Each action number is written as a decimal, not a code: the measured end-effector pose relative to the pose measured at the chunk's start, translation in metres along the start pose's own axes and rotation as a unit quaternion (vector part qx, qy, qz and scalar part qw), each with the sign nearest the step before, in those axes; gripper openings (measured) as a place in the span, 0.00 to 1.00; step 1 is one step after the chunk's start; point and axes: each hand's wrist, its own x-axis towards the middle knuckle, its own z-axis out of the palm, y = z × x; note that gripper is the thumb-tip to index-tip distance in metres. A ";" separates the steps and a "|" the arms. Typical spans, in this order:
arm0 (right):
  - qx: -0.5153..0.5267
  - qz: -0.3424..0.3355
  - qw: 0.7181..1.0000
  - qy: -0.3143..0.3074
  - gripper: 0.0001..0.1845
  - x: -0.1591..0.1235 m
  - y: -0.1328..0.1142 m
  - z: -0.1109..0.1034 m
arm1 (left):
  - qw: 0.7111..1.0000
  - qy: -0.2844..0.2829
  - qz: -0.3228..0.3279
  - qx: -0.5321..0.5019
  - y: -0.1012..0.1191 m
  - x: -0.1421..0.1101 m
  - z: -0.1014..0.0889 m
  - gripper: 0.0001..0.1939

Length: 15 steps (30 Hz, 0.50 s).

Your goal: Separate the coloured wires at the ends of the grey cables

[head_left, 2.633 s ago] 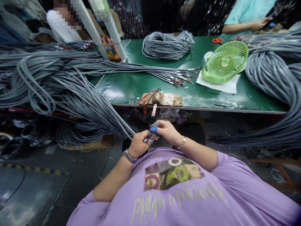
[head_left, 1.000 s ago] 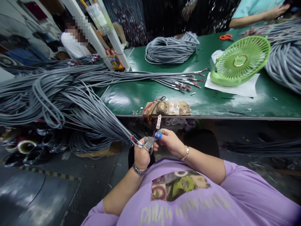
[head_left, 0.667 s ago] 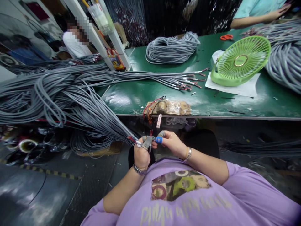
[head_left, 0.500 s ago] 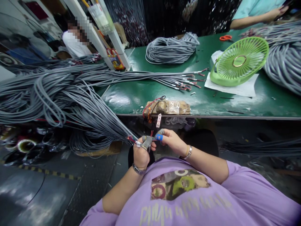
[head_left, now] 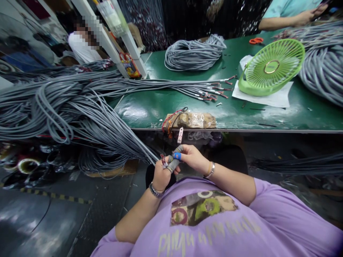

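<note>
A bundle of grey cables runs from the left down to my left hand, which is closed around its end. Thin stripped wires, reddish and dark, stick up at that hand's fingers. My right hand is pinched against the left fingertips, in front of my lap. Grey wrapping covers some fingers, and a blue band sits on the right thumb. The fingers hide what the right hand pinches.
The green table bears a wooden block at its front edge, coiled cables, a green fan and orange scissors. A white post stands on the left. Two other people are beyond the table.
My right hand has moved slightly left, closer against the left hand. The wire ends at the left hand now point upward instead of sideways. The view has shifted slightly.
</note>
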 end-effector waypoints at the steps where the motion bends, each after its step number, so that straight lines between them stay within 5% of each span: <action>1: 0.001 0.005 1.000 0.008 0.19 -0.001 0.001 0.000 | 1.000 0.011 0.001 -0.014 -0.001 0.000 0.001 0.14; 6: 0.015 0.026 0.998 0.046 0.17 -0.002 0.004 0.002 | 0.991 0.077 -0.005 -0.105 -0.001 0.002 0.006 0.12; 15: 0.024 0.063 0.998 0.006 0.17 0.000 -0.004 0.002 | 0.993 0.053 -0.017 -0.103 0.001 0.001 0.003 0.14</action>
